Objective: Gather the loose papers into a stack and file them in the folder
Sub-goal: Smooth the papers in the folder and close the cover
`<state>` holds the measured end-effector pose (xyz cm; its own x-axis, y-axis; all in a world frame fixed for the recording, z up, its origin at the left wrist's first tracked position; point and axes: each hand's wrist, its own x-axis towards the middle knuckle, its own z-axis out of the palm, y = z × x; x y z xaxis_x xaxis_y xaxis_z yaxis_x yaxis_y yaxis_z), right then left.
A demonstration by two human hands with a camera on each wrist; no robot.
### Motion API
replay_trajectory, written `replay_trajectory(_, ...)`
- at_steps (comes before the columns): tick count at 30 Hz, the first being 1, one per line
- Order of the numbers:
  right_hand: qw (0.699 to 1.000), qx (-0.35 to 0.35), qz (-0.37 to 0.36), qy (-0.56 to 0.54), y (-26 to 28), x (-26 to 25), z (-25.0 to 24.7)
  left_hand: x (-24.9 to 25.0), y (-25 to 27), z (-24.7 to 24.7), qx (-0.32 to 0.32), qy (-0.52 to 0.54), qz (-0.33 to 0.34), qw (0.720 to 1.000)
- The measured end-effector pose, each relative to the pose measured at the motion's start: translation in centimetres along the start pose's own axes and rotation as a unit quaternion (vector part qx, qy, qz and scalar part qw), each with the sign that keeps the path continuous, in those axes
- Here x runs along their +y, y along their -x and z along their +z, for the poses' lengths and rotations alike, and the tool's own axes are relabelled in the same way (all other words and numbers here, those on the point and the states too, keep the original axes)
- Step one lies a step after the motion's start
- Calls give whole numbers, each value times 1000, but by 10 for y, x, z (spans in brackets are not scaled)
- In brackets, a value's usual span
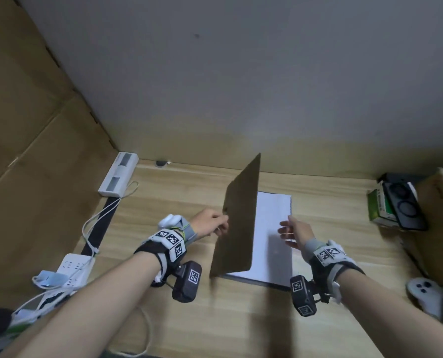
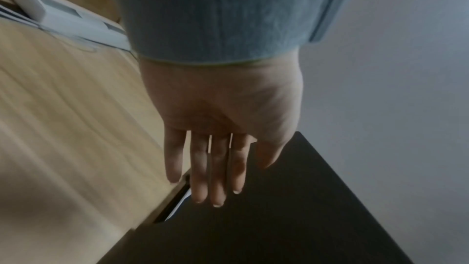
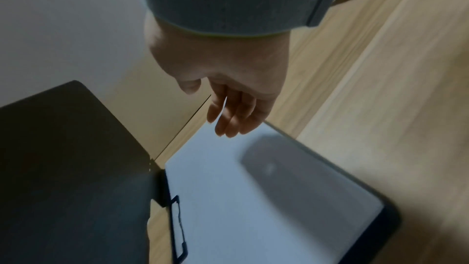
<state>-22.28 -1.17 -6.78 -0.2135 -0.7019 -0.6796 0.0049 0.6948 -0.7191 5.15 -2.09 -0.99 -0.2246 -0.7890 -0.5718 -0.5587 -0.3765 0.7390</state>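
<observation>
A dark folder lies open in the middle of the wooden desk [image 1: 189,319], its cover [image 1: 238,223] raised almost upright. A white stack of papers [image 1: 272,228] lies flat on the folder's base [image 1: 256,281], to the right of the cover. My left hand [image 1: 210,224] is at the cover's outer left face, and in the left wrist view its straight fingers [image 2: 218,168] lie against the dark cover [image 2: 279,218]. My right hand [image 1: 292,232] hovers over the papers with relaxed fingers [image 3: 233,115], holding nothing. The right wrist view shows the papers [image 3: 253,198], the cover [image 3: 71,168] and the base's corner [image 3: 390,216].
A white box [image 1: 118,174] stands at the back left, with a power strip [image 1: 73,270] and cables along the left edge. A green box with a phone [image 1: 396,205] sits at the right, a white controller [image 1: 424,293] nearer me. Cardboard [image 1: 21,125] lines the left.
</observation>
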Motion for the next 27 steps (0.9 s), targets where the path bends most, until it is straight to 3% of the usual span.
replay_trajectory(7, 991, 136, 4, -2, -23, 42, -47, -32, -34, 35, 25, -149, -55, 987)
replay_trajectory(11, 993, 114, 31, -15, -25, 61, -42, -42, -44, 45, 65, -170, -109, 977)
replay_trajectory(16, 984, 88, 26, 154, -25, 70, -26, -48, -55, 62, 63, -193, -152, 967)
replay_trajectory(27, 961, 188, 11, 202, -65, 45, -23, -47, -106, 68, 160, -173, -152, 960)
